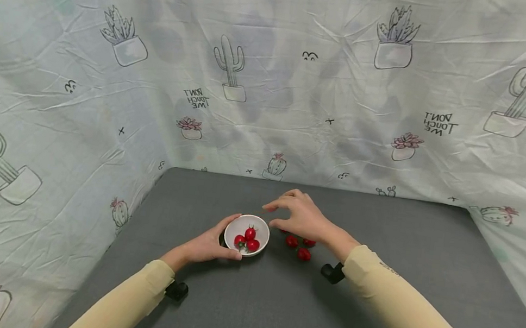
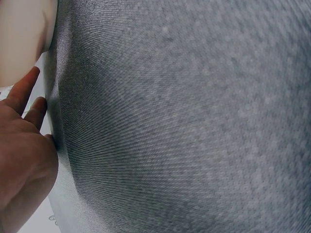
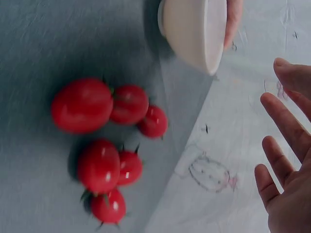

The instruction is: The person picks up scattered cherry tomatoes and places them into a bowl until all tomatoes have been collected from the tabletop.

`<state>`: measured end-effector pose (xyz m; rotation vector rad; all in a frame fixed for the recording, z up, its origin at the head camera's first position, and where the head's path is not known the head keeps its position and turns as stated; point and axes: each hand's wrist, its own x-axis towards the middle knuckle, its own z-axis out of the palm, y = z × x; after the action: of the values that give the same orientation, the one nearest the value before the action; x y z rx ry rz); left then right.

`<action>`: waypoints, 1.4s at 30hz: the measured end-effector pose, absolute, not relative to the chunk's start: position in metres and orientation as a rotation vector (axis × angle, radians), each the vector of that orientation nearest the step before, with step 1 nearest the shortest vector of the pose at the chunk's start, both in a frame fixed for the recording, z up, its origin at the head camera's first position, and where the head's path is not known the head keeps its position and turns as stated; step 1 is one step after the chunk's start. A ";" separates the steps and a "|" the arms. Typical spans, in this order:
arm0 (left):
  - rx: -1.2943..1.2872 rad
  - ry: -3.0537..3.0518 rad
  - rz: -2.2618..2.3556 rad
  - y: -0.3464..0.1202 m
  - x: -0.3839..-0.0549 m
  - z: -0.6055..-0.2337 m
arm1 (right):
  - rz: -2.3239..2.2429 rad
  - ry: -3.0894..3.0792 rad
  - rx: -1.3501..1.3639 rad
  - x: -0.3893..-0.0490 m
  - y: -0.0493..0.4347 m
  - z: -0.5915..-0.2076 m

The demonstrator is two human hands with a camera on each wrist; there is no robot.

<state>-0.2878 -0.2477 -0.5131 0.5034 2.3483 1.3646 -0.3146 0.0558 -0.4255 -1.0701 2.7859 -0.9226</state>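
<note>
The bowl [image 1: 261,230] looks smooth and softly glossy, ceramic or plastic, which cannot be told; the loose tomatoes [image 3: 81,105] have taut, shiny skins with bright highlights; the tabletop [image 1: 225,307] has a matt, cloth-like surface, its fine ribbed weave plain in the left wrist view; the backdrop [image 1: 281,18] is thin, creased fabric with a faint sheen; the sleeves [image 1: 403,307] are matt, soft-looking cloth; the wrist-worn pieces [image 1: 177,291] look like plastic.

free room behind bowl [image 1: 261,232], tomatoes [image 1: 304,254] rightward
</note>
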 end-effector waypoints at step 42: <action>0.505 2.379 1.336 -0.246 -0.286 -0.512 | -0.928 2.813 -0.759 -0.333 0.162 -0.454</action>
<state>-0.2865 -0.2465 -0.5120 0.5047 2.3793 1.3359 -0.3327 0.1621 -0.4538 -0.7588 2.8126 -0.9277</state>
